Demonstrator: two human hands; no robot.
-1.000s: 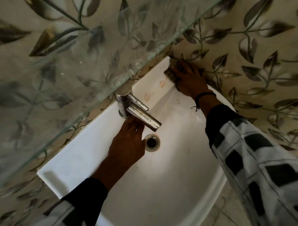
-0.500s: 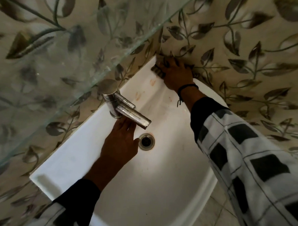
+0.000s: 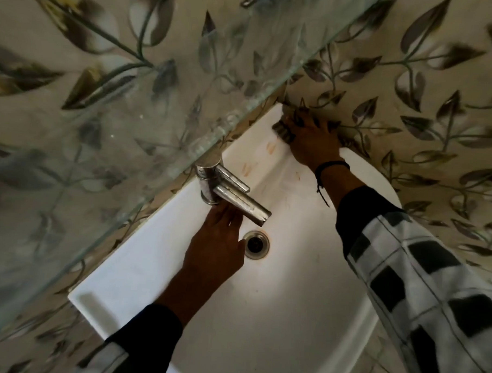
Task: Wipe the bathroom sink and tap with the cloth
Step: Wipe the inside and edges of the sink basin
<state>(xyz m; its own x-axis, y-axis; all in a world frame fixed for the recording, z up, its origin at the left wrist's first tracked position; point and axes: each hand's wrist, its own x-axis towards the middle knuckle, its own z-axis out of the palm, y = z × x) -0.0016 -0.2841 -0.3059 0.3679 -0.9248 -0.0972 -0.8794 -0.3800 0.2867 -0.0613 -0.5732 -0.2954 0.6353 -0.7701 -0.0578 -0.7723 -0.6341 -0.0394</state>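
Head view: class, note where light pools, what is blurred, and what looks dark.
Head view: light pools in the sink basin; left hand and right hand read dark; the glass shelf smears the leafy wall behind it; frame edges are soft.

no readable text, labels or signs

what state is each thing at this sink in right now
tap, no water running, spout smudged
sink, orange marks on the back ledge
drain, unplugged, rusty ring
cloth, pressed onto the back right corner
right hand, flat on the cloth
left hand, flat on the sink under the spout
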